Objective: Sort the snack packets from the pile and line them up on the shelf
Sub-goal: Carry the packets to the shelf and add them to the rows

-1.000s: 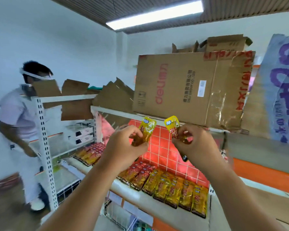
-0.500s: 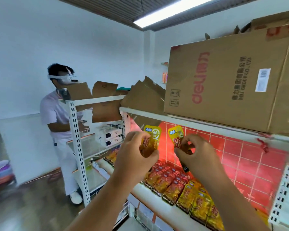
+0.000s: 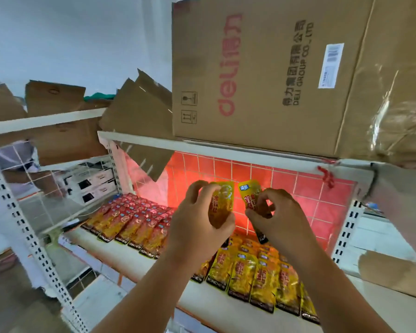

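My left hand (image 3: 197,227) grips a yellow snack packet (image 3: 222,200) upright above the white shelf (image 3: 130,263). Beside it, my right hand (image 3: 277,218) pinches a second yellow packet (image 3: 249,192), whose dark lower end pokes out under the palm. Both packets hang in front of the red tiled back wall (image 3: 305,188). Below them, a row of red packets (image 3: 135,219) lies on the left of the shelf. A row of yellow packets (image 3: 257,275) lies on the right, partly hidden by my forearms.
A large cardboard box (image 3: 262,75) sits on the upper shelf right above my hands. Folded cardboard pieces (image 3: 139,111) lean at its left. A second white rack (image 3: 17,212) stands at the left with small boxes (image 3: 91,183). More cardboard (image 3: 394,272) lies at the right.
The view has swung right and closer to the shelf, so the person at the left is almost out of frame. Both hands keep their packets, now lower in front of the red tiles.
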The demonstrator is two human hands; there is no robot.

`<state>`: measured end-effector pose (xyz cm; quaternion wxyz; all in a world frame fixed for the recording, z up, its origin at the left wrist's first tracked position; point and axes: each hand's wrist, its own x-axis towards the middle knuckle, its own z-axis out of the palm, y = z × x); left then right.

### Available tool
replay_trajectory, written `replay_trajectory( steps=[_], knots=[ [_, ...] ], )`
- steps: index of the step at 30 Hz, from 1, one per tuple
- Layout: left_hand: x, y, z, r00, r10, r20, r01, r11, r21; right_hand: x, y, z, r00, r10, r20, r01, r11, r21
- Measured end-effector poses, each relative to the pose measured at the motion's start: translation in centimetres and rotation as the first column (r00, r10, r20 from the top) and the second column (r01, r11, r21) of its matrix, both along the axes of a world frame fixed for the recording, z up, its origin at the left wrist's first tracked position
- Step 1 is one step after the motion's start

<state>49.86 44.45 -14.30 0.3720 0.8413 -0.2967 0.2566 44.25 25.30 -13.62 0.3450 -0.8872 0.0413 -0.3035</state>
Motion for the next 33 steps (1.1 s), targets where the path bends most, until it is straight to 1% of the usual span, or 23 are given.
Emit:
replay_trajectory(
  steps=[5, 8, 11, 12, 15, 18, 23, 28, 33],
  knots=[
    [2.2, -4.5, -3.5, 0.991, -0.126, -0.049, 0.128, 0.991, 0.046, -0.1, -3.2, -3.8, 0.978, -0.182, -0.104, 0.184, 0.983, 0.007],
    [2.9, -7.0, -6.2, 0.978, -0.187, -0.094, 0.198, 0.972, 0.125, -0.9, -4.6, -6.2, 0.942, -0.298, -0.157, 0.305, 0.952, 0.023],
    [2.5, -9.2, -9.4, 0.954, -0.265, -0.141, 0.292, 0.929, 0.229, -2.5, -5.7, -9.1, 0.878, -0.426, -0.220, 0.439, 0.899, 0.010],
    [2.2, -9.9, -10.3, 0.941, -0.292, -0.170, 0.329, 0.908, 0.259, -3.1, -6.0, -10.2, 0.845, -0.473, -0.249, 0.489, 0.872, 0.002],
    [1.4, -11.7, -12.8, 0.927, -0.314, -0.204, 0.370, 0.849, 0.376, -4.7, -6.4, -13.1, 0.742, -0.577, -0.341, 0.608, 0.794, -0.020],
    [1.0, -13.0, -14.8, 0.902, -0.321, -0.290, 0.423, 0.795, 0.436, -5.8, -6.4, -15.8, 0.684, -0.607, -0.405, 0.664, 0.748, -0.001],
    [0.5, -14.4, -17.2, 0.886, -0.329, -0.326, 0.457, 0.736, 0.499, -6.3, -6.6, -19.1, 0.626, -0.615, -0.480, 0.689, 0.724, -0.029],
    [0.0, -15.6, -18.7, 0.897, -0.306, -0.319, 0.439, 0.707, 0.555, -6.8, -7.3, -20.7, 0.605, -0.609, -0.513, 0.688, 0.724, -0.047],
    [0.0, -16.3, -19.6, 0.904, -0.299, -0.305, 0.425, 0.692, 0.583, -7.0, -7.8, -21.6, 0.617, -0.594, -0.516, 0.675, 0.737, -0.041]
  ],
)
